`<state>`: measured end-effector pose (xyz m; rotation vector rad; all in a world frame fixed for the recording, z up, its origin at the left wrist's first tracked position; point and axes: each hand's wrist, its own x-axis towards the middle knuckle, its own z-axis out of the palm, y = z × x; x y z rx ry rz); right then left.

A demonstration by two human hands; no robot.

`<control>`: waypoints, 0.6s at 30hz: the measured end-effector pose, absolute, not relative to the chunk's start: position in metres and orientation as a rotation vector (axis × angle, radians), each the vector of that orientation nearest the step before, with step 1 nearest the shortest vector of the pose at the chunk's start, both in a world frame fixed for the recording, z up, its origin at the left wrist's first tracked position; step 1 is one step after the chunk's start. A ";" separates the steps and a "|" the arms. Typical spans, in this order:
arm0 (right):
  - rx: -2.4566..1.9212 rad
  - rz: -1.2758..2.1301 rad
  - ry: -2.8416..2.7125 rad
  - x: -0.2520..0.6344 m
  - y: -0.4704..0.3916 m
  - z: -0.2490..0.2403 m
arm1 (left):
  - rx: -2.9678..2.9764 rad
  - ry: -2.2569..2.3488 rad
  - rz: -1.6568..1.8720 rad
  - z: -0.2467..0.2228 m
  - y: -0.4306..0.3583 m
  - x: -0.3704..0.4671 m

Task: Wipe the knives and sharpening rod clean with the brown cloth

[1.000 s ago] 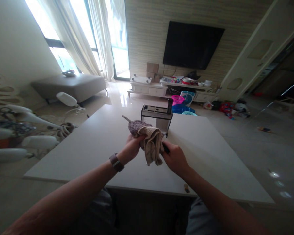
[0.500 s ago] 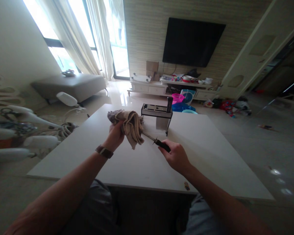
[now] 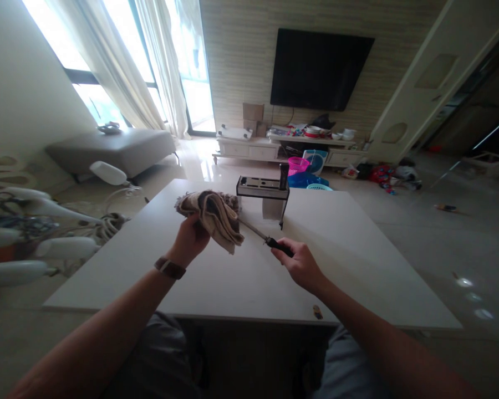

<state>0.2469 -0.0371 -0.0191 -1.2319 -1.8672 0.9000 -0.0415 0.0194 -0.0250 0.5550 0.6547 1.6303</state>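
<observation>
A crumpled beige-brown cloth (image 3: 216, 216) is gripped by my left hand (image 3: 190, 239), fingers closed and partly hidden under its folds. My right hand (image 3: 298, 260) wraps round the black handle of a sharpening steel (image 3: 253, 228) with a small guard. The steel's thin grey rod points left and its far end disappears into the cloth. Just behind the steel, a knife block (image 3: 263, 188) with a dark frame and slotted top stands on the white table (image 3: 249, 282). One black-handled piece sticks up from the block's right end.
A small brownish object (image 3: 317, 312) lies at the table's near edge. To the left are white lamp shades (image 3: 66, 247) of a chandelier on the floor. Beyond the table stand a pink basket (image 3: 298, 165) and a low white cabinet (image 3: 249, 151).
More of the steel's rod shows between the cloth and the guard. My left hand and the cloth have shifted slightly left, and the whole view has moved a little.
</observation>
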 end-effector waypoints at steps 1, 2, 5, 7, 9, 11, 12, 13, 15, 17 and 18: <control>-1.214 0.978 -1.828 0.246 -0.037 -0.020 | 0.563 0.662 1.592 -0.026 0.017 -0.038; -1.188 1.077 -1.782 0.246 -0.036 -0.021 | 0.579 0.666 1.542 -0.028 0.014 -0.033; -1.071 1.411 -1.640 0.241 -0.036 -0.022 | 0.648 0.666 1.393 -0.032 0.004 -0.016; -0.996 1.580 -1.569 0.237 -0.036 -0.024 | 0.694 0.680 1.337 -0.036 -0.003 -0.002; -0.959 1.691 -1.498 0.233 -0.037 -0.027 | 0.745 0.682 1.303 -0.040 -0.008 0.009; -0.947 1.756 -1.432 0.230 -0.040 -0.030 | 0.778 0.682 1.288 -0.044 -0.011 0.017; -0.945 1.773 -1.417 0.228 -0.041 -0.031 | 0.785 0.685 1.290 -0.045 -0.012 0.019; -0.945 1.779 -1.416 0.227 -0.042 -0.031 | 0.787 0.689 1.295 -0.047 -0.012 0.021; -0.952 1.764 -1.446 0.226 -0.043 -0.030 | 0.783 0.688 1.313 -0.048 -0.011 0.021; -0.961 1.735 -1.488 0.226 -0.044 -0.027 | 0.773 0.680 1.334 -0.046 -0.011 0.021; -0.965 1.724 -1.505 0.226 -0.043 -0.025 | 0.766 0.678 1.344 -0.044 -0.011 0.022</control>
